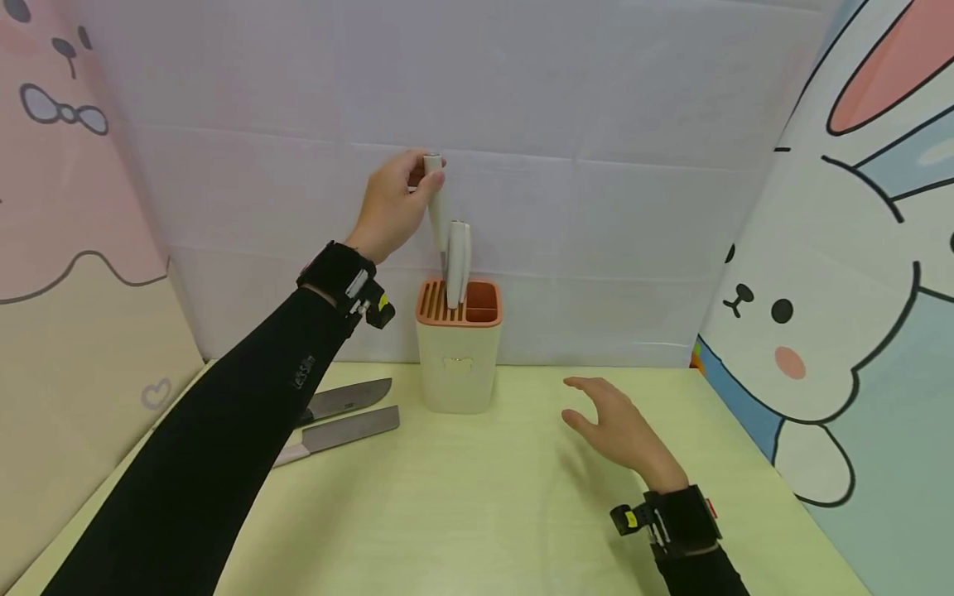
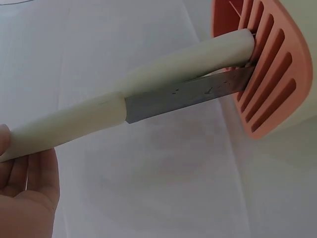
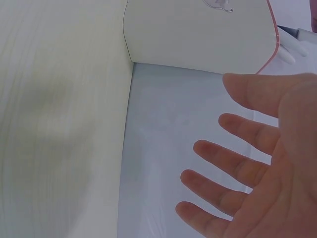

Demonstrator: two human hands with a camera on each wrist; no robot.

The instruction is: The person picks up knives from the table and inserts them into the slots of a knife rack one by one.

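Observation:
My left hand [image 1: 391,205] holds a white-handled knife [image 2: 81,121] near the end of its handle. Part of the bare blade shows above a cream knife holder [image 1: 458,368]; its lower end sits in a slot of the orange top [image 2: 292,74]. Right beside that blade, white handles [image 1: 455,265] of other utensils stand in the holder. My right hand [image 1: 614,426] hovers over the table right of the holder, holding nothing, its fingers spread apart in the right wrist view.
Two knives lie left of the holder: a dark-handled one [image 1: 350,399] and a light-handled cleaver [image 1: 354,428], both partly behind my left sleeve [image 1: 216,439]. The holder's right side has open compartments [image 1: 483,302]. A white sheet [image 1: 596,207] hangs behind the pale yellow table [image 1: 447,513].

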